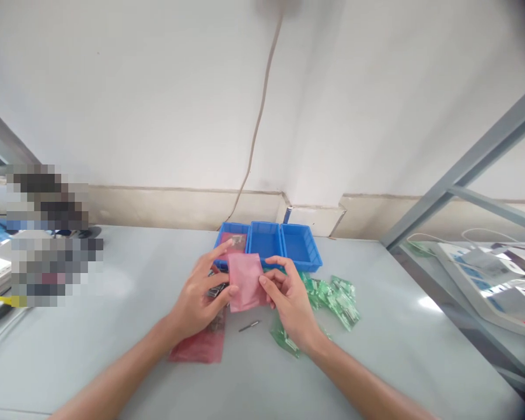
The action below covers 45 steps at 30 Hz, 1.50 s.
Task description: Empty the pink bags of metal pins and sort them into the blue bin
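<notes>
Nearest, a translucent pink bag (196,349) lay flat on the smooth grey table (135,315), partly under the left hand (195,297). A slim dark rod (249,326) lay aslant beside it. Above the table, a matte, roughly rectangular pink pouch (246,283) was held between the hands, its long axis running toward the blue bins, slightly tilted; its opening could not be made out. The left thumb and a finger pinched one side, index finger spread; the right hand (291,294) pinched the other, fingers curled. Crinkled, glossy green packets (339,300) lay to the right. Beyond stood three plastic blue bins (301,245).

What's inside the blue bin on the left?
A pink bag shows in the left bin. The left hand and the held pouch cover part of its front; what lies there or under the bag can't be seen.
</notes>
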Available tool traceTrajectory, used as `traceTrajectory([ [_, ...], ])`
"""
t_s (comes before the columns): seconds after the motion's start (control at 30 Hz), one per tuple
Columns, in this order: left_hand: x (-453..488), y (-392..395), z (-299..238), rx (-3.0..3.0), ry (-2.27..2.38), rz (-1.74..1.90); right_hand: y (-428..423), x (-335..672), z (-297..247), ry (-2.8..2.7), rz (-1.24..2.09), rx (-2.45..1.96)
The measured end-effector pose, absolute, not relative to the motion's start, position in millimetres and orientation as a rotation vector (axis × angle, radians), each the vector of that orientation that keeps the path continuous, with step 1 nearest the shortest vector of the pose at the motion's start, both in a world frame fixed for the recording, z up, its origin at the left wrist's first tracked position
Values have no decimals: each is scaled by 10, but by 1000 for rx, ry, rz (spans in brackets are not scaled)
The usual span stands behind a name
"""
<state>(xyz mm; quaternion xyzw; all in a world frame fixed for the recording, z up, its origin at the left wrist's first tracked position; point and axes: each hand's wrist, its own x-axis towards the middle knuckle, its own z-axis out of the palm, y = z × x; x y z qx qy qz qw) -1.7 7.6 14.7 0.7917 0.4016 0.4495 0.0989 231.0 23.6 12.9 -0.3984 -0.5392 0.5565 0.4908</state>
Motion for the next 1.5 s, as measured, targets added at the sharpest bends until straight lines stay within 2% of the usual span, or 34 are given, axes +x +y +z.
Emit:
traceTrajectory([
  [0.53, -160, 129, 32, 2441, 1132, 1305, 260, 2213, 152, -1393, 1364, -936],
  [0.93, -85, 81, 12, 2480, 1165, 1369, 268, 2208, 117, -1565, 1089, -976],
  [1.13, -110, 89, -28, 2502, 1193, 1329, 259, 2199, 111, -1523, 1213, -984],
  [1.5, -108, 136, -42, 2564, 1201, 1299, 297, 2207, 89, -1349, 1202, -987],
])
